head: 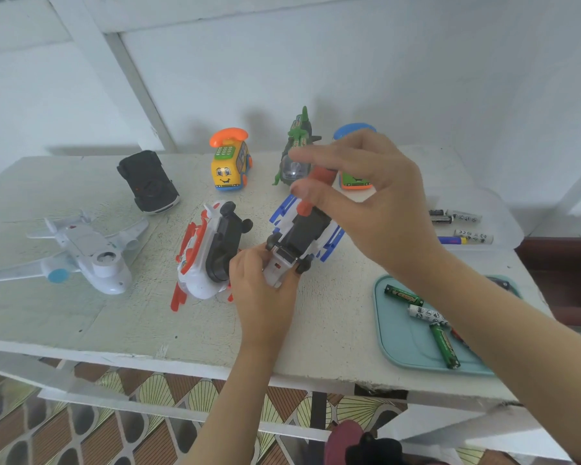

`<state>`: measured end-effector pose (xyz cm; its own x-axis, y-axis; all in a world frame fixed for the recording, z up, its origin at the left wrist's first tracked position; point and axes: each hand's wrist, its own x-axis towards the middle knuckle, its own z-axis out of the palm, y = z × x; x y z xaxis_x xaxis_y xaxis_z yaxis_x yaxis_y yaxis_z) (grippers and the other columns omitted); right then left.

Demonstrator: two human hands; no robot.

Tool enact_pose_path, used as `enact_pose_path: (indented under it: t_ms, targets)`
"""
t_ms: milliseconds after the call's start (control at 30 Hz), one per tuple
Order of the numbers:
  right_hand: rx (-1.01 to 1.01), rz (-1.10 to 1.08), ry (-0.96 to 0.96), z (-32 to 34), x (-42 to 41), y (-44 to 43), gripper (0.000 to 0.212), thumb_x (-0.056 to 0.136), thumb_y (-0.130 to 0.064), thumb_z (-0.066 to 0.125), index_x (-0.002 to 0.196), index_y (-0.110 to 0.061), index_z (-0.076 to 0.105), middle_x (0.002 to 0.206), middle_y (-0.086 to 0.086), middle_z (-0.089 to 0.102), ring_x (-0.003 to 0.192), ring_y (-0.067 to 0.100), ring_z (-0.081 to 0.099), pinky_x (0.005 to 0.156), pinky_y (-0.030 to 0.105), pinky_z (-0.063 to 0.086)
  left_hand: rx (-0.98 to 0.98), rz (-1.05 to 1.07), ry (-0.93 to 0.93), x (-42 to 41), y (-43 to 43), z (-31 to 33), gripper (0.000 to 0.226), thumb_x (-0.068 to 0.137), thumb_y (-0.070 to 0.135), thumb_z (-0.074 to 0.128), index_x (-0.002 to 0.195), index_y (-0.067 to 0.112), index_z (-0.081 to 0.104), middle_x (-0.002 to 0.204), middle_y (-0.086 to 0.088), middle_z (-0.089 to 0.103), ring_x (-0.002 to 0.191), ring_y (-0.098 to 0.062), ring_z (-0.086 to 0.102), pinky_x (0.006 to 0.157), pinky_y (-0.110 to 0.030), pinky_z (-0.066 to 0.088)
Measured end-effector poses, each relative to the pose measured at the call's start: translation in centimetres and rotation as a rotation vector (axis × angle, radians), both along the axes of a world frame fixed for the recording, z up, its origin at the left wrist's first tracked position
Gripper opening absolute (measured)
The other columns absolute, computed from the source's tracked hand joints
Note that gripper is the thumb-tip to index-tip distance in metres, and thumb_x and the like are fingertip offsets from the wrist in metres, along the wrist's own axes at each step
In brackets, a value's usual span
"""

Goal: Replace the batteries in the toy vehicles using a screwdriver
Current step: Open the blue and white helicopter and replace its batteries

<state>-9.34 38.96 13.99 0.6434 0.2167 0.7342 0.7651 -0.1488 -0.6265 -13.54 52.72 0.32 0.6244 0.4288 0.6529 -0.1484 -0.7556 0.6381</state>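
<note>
The blue-and-white plastic toy vehicle (307, 229) is flipped belly-up near the middle of the white painted surface (114, 313), dark underside showing. The left hand (262, 286) grips its near end, fingers curled round the grey nose part. The right hand (366, 196) hangs over the far end and pinches an orange-handled screwdriver (321, 176), with two fingers sticking out straight to the left. The tool points down at the underside, but the tip itself is hard to make out.

Just left of it, a red-and-white plastic toy vehicle (198, 260) lies on its side, touching the left hand. Further left is a white toy airplane (88, 253), upside down, and behind that a black toy car (148, 182), also upside down. Along the back sit a yellow toy phone-car with an orange handset (230, 162), a green camo toy helicopter (297, 146) and a blue-and-orange toy (353, 132), half hidden by the right hand.

On the right, a few loose batteries (463, 218) lie on the surface. Nearer the front edge, a teal plastic tray (393, 330) holds green and white batteries (445, 345), partly under the right forearm.
</note>
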Motion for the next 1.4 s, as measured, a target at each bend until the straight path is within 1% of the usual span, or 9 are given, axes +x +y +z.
enact_pose_path:
  t_ms: [100, 200, 400, 533, 633, 867, 1000, 1167, 1400]
  targets:
    - [-0.024, 0.014, -0.019, 0.4, 0.1, -0.1, 0.021, 0.087, -0.012, 0.064, 0.107, -0.014, 0.072, 0.077, 0.002, 0.07, 0.081, 0.014, 0.063, 0.083, 0.029, 0.048, 0.012, 0.002, 0.003, 0.0, 0.0, 0.0, 0.034, 0.068, 0.01, 0.083, 0.086, 0.005, 0.055, 0.088, 0.006, 0.048, 0.085, -0.004, 0.034, 0.083, -0.002, 0.028]
    - [-0.194, 0.031, -0.035, 0.4, -0.2, -0.6, 0.026, 0.09, -0.003, 0.054, 0.114, -0.009, 0.063, 0.083, 0.002, 0.068, 0.077, 0.009, 0.063, 0.074, 0.013, 0.045, 0.01, 0.003, 0.002, 0.0, 0.1, -0.2, 0.033, 0.068, 0.012, 0.082, 0.086, 0.005, 0.055, 0.089, 0.006, 0.048, 0.086, -0.005, 0.035, 0.083, -0.003, 0.028]
    - [-0.565, -0.043, 0.02, 1.1, 0.3, -3.7, 0.014, 0.084, -0.023, 0.069, 0.097, -0.017, 0.067, 0.068, -0.022, 0.056, 0.065, -0.015, 0.051, 0.061, 0.006, 0.037, -0.01, 0.016, -0.005, 0.0, -0.1, 0.1, 0.031, 0.07, 0.022, 0.078, 0.085, 0.008, 0.055, 0.086, 0.006, 0.049, 0.085, -0.004, 0.036, 0.081, -0.003, 0.029]
    - [-0.704, 0.002, 0.167, 0.5, -1.3, -4.6, 0.008, 0.082, -0.033, 0.066, 0.082, -0.026, 0.07, 0.049, -0.017, 0.051, 0.06, -0.001, 0.053, 0.054, 0.013, 0.036, 0.013, 0.014, -0.02, 0.0, -0.1, 0.0, 0.033, 0.07, 0.014, 0.083, 0.084, 0.01, 0.052, 0.087, 0.007, 0.049, 0.086, -0.003, 0.036, 0.081, -0.003, 0.03]
    - [-0.699, -0.086, 0.197, -0.5, -2.4, -4.9, 0.01, 0.08, -0.034, 0.061, 0.075, -0.026, 0.059, 0.05, -0.017, 0.051, 0.053, 0.009, 0.047, 0.051, 0.021, 0.031, 0.02, 0.017, -0.011, 0.0, -0.2, 0.1, 0.036, 0.068, 0.007, 0.086, 0.084, 0.007, 0.054, 0.088, 0.006, 0.049, 0.087, -0.003, 0.036, 0.082, -0.001, 0.029]
    - [-0.591, -0.041, 0.276, -2.6, -3.3, -4.1, 0.015, 0.086, -0.027, 0.059, 0.076, -0.024, 0.048, 0.042, -0.011, 0.044, 0.048, 0.01, 0.044, 0.049, 0.016, 0.033, -0.012, 0.029, 0.016, 0.0, 0.0, 0.0, 0.035, 0.069, 0.005, 0.085, 0.086, 0.006, 0.055, 0.087, 0.004, 0.05, 0.087, -0.003, 0.036, 0.082, -0.002, 0.029]
    - [-0.632, -0.136, 0.027, -4.0, -4.8, -4.0, 0.014, 0.089, -0.029, 0.049, 0.079, -0.02, 0.05, 0.045, -0.015, 0.034, 0.044, 0.011, 0.037, 0.04, 0.013, 0.027, -0.017, 0.03, 0.009, 0.2, 0.0, -0.1, 0.033, 0.071, 0.009, 0.083, 0.087, 0.006, 0.054, 0.087, 0.004, 0.051, 0.086, -0.004, 0.036, 0.082, -0.002, 0.029]
    - [-0.59, -0.144, -0.159, -6.8, -5.8, -3.8, 0.01, 0.094, -0.024, 0.047, 0.088, -0.016, 0.046, 0.053, -0.009, 0.042, 0.039, 0.011, 0.036, 0.034, 0.028, 0.032, -0.016, 0.023, -0.009, 0.1, -0.1, -0.2, 0.03, 0.073, 0.016, 0.078, 0.087, 0.007, 0.053, 0.087, 0.003, 0.05, 0.085, -0.005, 0.036, 0.081, -0.004, 0.031]
    - [-0.256, -0.086, 0.195, -4.8, -4.1, -4.5, 0.028, 0.092, -0.036, 0.047, 0.083, -0.011, 0.053, 0.046, 0.002, 0.04, 0.045, 0.017, 0.037, 0.045, 0.012, 0.027, -0.028, 0.005, 0.015, -0.2, -0.3, 0.1, 0.035, 0.071, 0.01, 0.084, 0.087, 0.01, 0.052, 0.087, 0.006, 0.048, 0.086, -0.004, 0.036, 0.08, -0.004, 0.03]
